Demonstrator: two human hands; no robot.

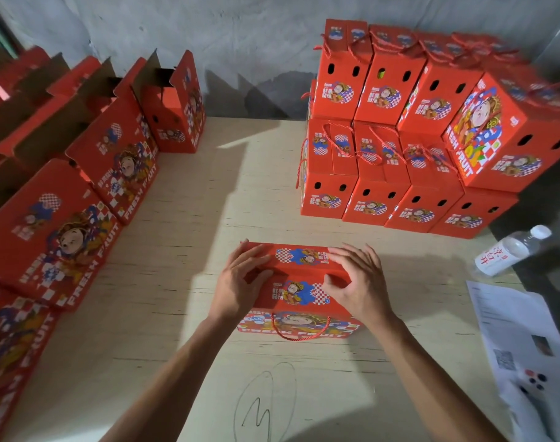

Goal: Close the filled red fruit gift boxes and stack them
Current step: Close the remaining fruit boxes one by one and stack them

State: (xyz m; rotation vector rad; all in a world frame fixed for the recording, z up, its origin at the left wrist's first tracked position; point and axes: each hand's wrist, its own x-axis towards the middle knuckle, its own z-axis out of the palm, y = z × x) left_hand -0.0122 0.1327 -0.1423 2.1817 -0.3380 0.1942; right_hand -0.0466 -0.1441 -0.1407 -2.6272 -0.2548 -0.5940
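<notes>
A red fruit gift box (299, 291) stands on the table in front of me, its lid flaps folded down and a red rope handle hanging over its near side. My left hand (240, 282) rests on the left part of the lid with its fingers spread flat. On the right part of the lid lies my right hand (356, 282), fingers bent and pressing at the flap seam. A stack of closed red boxes (400, 129) rises two layers high at the back right.
A row of open red boxes (119, 148) with raised flaps lines the left side of the table (208, 218). A water bottle (508, 253) lies at the right edge, with printed papers (521, 339) below it. A pen scribble marks the table near me.
</notes>
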